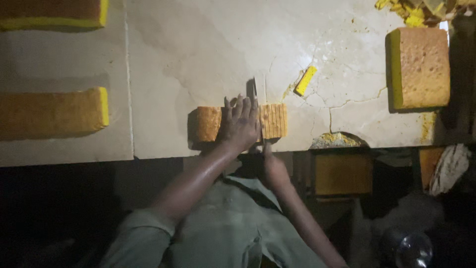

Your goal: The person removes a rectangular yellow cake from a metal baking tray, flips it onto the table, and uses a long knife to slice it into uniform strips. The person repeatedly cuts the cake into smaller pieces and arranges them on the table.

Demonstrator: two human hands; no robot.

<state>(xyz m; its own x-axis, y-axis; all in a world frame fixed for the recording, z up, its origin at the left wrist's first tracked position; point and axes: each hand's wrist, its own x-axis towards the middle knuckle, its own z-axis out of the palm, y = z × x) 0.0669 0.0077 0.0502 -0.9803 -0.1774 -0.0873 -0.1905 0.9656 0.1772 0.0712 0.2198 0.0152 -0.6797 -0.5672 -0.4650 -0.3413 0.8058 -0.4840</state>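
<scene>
Loaf [208,123] golden-brown, partly sliced, under left hand [240,124].

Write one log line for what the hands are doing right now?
left hand: flat on cake loaf | right hand: holding knife | knife: in loaf beside cut slices | surface: stone counter

My left hand [240,124] lies flat, palm down, fingers together and stretched toward the far side, with the bare forearm running back and left to my rolled sleeve. My right hand [273,168] sits nearer and just to the right of it, closed in a fist, its forearm angling down to the right, away from my body.
</scene>
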